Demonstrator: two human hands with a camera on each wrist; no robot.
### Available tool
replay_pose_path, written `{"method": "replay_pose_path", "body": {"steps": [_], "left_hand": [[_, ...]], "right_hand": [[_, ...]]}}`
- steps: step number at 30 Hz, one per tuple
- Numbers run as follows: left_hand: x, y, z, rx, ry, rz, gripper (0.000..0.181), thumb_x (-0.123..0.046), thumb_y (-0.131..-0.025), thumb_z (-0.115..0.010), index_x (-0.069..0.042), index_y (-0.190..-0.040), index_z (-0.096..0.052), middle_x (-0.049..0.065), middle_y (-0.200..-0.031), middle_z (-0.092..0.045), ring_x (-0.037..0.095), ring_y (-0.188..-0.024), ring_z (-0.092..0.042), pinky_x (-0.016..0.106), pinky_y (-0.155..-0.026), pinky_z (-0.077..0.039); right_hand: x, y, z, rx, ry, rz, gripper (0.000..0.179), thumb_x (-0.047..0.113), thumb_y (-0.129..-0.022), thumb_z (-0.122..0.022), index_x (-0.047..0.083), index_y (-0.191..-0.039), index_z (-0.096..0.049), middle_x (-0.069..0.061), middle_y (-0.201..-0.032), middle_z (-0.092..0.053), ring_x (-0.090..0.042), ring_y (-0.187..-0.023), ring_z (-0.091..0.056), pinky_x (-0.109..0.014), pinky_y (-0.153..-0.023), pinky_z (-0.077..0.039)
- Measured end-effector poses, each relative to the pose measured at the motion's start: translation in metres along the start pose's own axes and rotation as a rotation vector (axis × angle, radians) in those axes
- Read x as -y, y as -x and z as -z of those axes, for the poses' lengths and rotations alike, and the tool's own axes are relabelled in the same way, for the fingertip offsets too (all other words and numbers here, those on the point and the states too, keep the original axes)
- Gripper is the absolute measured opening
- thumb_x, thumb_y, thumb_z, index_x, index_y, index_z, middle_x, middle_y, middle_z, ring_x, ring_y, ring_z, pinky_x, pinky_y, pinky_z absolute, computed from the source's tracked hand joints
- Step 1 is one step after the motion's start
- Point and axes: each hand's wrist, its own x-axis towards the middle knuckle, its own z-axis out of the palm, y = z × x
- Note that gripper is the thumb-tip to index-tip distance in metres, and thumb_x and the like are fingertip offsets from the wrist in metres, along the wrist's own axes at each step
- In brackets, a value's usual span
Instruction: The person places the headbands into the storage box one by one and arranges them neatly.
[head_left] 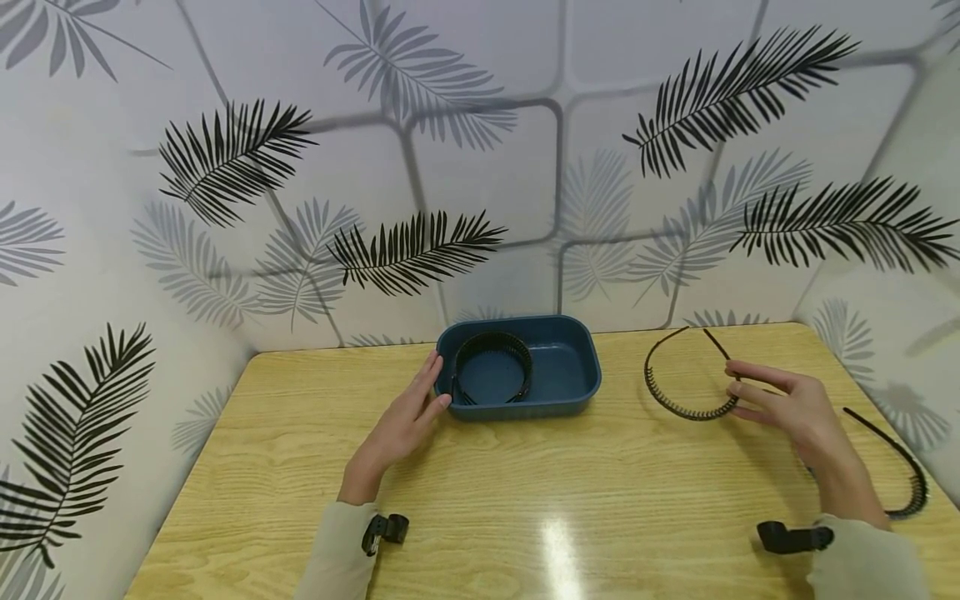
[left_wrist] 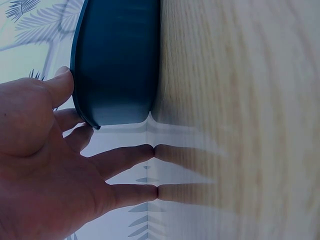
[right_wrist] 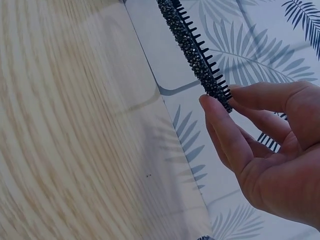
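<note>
Black headband (right_wrist: 194,57) pinched by right hand (head_left: 783,404) — left hand (head_left: 405,421), fingers spread, touching blue tray (head_left: 558,379) — another headband (head_left: 492,340) inside.

Tray (head_left: 562,372) on table (head_left: 637,483), headband (head_left: 527,367) inside, another headband (head_left: 686,413) right, one more headband (head_left: 917,498) rightmost

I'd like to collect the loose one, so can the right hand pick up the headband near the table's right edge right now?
Probably not yet: the right hand is pinching another headband. The loose headband lies close by, so freeing those fingers would likely be enough.
</note>
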Motion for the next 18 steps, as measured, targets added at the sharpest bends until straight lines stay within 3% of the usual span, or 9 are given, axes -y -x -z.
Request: {"method": "replay_pose_path", "body": {"steps": [5, 18], "left_hand": [[-0.001, 0.0, 0.0, -0.001, 0.003, 0.001, 0.06, -0.027, -0.102, -0.043, -0.004, -0.151, -0.017, 0.011, -0.158, -0.009, 0.026, -0.143, -0.012, 0.049, -0.112, -0.018], [-0.001, 0.0, 0.0, -0.001, 0.011, 0.001, 0.061, -0.025, -0.102, -0.044, -0.003, -0.151, -0.016, 0.012, -0.158, -0.008, 0.028, -0.143, -0.011, 0.051, -0.111, -0.018]], "right_hand": [[0.003, -0.001, -0.007, 0.011, -0.058, -0.008, 0.063, 0.014, -0.087, -0.07, -0.01, -0.137, -0.042, 0.01, -0.115, -0.06, -0.003, -0.095, -0.064, -0.032, -0.077, -0.053], [0.004, -0.004, -0.022, 0.024, -0.067, 0.022, 0.058, 0.014, -0.088, -0.069, -0.008, -0.136, -0.045, 0.007, -0.116, -0.061, -0.006, -0.097, -0.065, -0.033, -0.077, -0.053]]}}
